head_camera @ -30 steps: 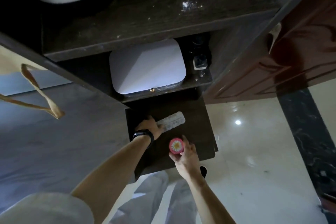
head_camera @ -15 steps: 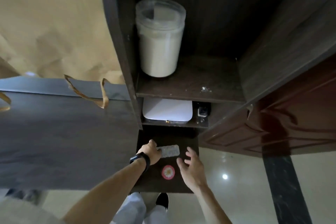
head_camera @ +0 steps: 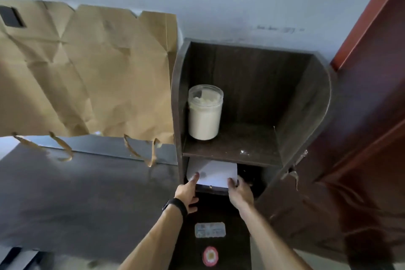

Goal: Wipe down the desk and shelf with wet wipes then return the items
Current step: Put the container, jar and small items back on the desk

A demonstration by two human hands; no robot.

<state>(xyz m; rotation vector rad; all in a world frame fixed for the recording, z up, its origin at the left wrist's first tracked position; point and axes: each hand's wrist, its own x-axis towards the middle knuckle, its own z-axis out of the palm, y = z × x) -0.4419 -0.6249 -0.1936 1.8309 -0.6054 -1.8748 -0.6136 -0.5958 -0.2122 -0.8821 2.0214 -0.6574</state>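
Note:
A dark wooden shelf unit (head_camera: 302,98) stands against the wall beside the grey desk (head_camera: 83,199). On its middle shelf lies a flat white box (head_camera: 215,172). My left hand (head_camera: 189,190) grips the box's left front corner and my right hand (head_camera: 240,190) grips its right front corner. A clear jar (head_camera: 205,115) of pale contents stands upright on the upper shelf. On the lowest board (head_camera: 236,254), near me, lie a blister pack (head_camera: 210,229) and a small round pink tin (head_camera: 210,256).
A crumpled brown paper bag (head_camera: 87,68) with handles leans on the wall behind the desk. A reddish wooden door (head_camera: 368,138) stands just right of the shelf. A small dark item sits in the shadow right of the white box.
Both hands let go of the blister pack and the pink tin on the lowest board and rose to the white box on the middle shelf. The view tilted upward.

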